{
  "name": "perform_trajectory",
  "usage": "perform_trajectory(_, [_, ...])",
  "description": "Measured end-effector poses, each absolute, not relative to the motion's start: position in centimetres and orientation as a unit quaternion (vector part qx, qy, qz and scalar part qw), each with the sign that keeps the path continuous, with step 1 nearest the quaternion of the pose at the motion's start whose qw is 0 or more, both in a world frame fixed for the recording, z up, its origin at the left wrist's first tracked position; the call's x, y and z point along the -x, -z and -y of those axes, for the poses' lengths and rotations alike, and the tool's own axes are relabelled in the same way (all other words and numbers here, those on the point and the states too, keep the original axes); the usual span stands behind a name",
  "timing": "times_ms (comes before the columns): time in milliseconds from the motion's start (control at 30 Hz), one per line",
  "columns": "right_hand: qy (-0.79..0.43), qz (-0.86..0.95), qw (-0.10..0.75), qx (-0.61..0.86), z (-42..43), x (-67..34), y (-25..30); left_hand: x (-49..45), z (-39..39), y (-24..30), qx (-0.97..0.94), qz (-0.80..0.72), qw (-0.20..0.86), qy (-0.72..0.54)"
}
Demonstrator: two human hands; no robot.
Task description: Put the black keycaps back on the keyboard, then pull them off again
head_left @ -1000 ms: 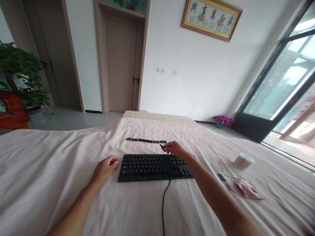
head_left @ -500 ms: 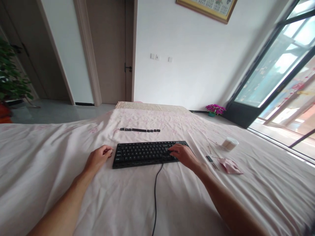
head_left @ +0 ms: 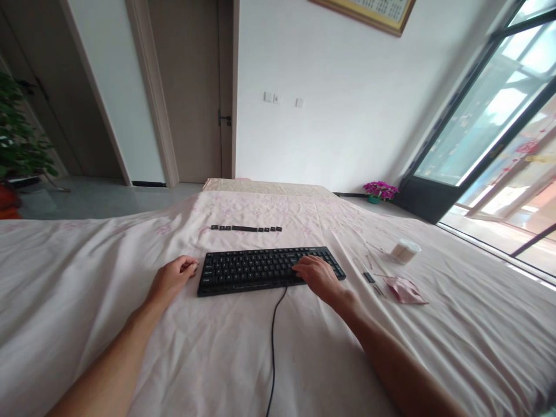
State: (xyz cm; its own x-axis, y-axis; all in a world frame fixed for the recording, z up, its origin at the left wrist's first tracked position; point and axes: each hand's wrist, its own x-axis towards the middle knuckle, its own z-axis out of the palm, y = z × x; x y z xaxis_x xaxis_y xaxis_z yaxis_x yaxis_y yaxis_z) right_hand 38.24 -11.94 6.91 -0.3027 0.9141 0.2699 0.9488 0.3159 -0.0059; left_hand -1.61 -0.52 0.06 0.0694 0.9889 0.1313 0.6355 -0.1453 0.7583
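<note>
Keyboard (head_left: 247, 266), long rectangular black plastic, lies on the pale pink floral cloth (head_left: 208, 359). Main change vs 1 s ago: right hand (head_left: 319, 275) was past its far edge pinching a small dark keycap; now it's down over the keyboard's right part, fingers bent onto the keys. Can't tell if the keycap is still gripped, fingertips hide it. Left hand (head_left: 171, 278) unchanged: fingers curled in a loose fist, just beside the left end. Row of loose black keycaps (head_left: 244, 229) beyond the keyboard, same as before.
</note>
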Motion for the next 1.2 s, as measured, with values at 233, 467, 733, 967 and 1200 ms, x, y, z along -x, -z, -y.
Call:
perform_trajectory(233, [0.078, 0.821, 0.081, 0.560, 11.9, -38.0, -7.5, 1.4, 0.7, -0.2, -0.681, -0.595, 0.266, -0.333])
perform_trajectory(467, [0.113, 0.819, 0.039, 0.562, 12.3, -37.5, -7.6, 1.5, 0.6, -0.3, -0.681, -0.600, 0.261, -0.328])
perform_trajectory(733, [0.158, 0.800, -0.019, 0.578, 13.2, -35.4, -7.3, 1.4, 0.7, -0.3, -0.677, -0.600, 0.267, -0.332])
perform_trajectory(967, [0.148, 0.811, -0.013, 0.566, 13.3, -35.4, -6.7, 1.4, 0.7, -0.3, -0.676, -0.599, 0.265, -0.338])
perform_trajectory(1200, [0.093, 0.761, 0.156, 0.623, 13.4, -38.6, -5.3, 1.4, 0.7, -0.2, -0.674, -0.594, 0.269, -0.347])
